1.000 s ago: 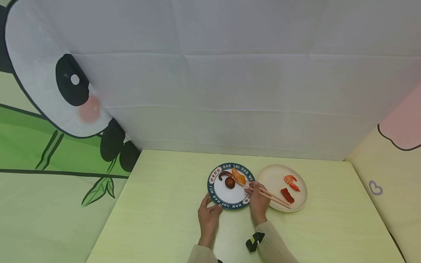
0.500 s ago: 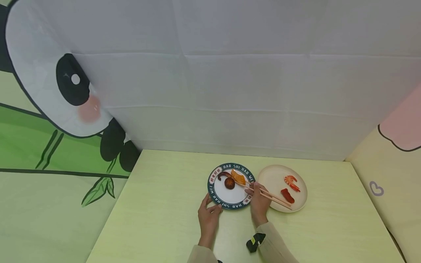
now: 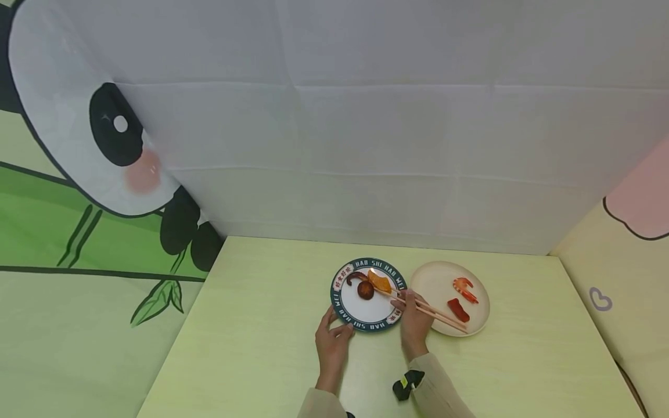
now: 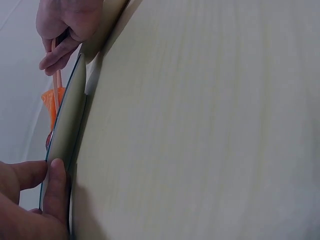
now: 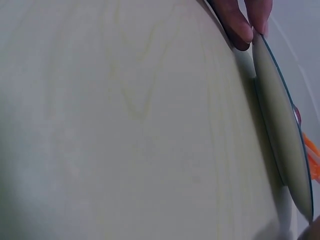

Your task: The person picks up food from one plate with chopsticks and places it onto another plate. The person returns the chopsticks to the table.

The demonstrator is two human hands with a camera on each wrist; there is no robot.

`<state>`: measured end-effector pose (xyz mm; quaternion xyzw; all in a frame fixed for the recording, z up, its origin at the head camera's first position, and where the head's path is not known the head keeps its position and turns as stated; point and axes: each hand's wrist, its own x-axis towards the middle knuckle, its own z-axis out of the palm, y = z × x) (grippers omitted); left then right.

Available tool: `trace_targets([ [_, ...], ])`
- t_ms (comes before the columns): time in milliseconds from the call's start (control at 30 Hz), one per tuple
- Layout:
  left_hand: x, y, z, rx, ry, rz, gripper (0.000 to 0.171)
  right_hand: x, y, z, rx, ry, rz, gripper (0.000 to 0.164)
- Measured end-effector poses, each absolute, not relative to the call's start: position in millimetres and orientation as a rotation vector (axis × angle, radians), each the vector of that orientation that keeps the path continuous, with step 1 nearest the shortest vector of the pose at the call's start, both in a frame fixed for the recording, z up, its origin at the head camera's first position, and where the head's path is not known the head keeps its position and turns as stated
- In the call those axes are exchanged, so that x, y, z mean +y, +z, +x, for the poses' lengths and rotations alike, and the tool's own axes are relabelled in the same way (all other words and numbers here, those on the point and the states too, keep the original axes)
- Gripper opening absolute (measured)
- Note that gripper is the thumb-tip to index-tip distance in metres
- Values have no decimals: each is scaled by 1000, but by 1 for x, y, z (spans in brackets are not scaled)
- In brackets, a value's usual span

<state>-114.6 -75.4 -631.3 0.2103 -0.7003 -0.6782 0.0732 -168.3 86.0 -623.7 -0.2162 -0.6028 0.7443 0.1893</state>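
Observation:
My left hand [image 3: 333, 348] pinches the near-left rim of a white plate with a dark teal lettered border [image 3: 370, 326]; in the left wrist view the thumb [image 4: 55, 190] is under the rim. My right hand [image 3: 415, 328] holds a pair of wooden chopsticks [image 3: 444, 318] whose tips meet an orange food piece [image 3: 379, 281] on that plate. Whether the tips grip it or only touch it, I cannot tell. Beside it are a round brown mushroom cap [image 3: 366, 290] and a dark curled piece like a tentacle [image 3: 353, 277].
Right of the teal plate, and touching or nearly touching it, stands a cream plate [image 3: 431, 273]. On it lie a shrimp [image 3: 465, 290] and a red slab-like piece [image 3: 458, 310]. The light wooden table [image 3: 261, 325] ends at a grey-white backdrop [image 3: 366, 145].
The view shifts very slightly. The right hand and chopsticks edge a little right and the orange piece's angle changes slightly; the left hand keeps its hold on the plate.

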Motion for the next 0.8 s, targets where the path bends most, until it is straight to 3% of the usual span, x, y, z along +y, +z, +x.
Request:
trace_targets([
  [800, -76, -635, -116, -2103, -2024, 634, 72, 98, -619, -163, -1660, 2145, -633, 33],
])
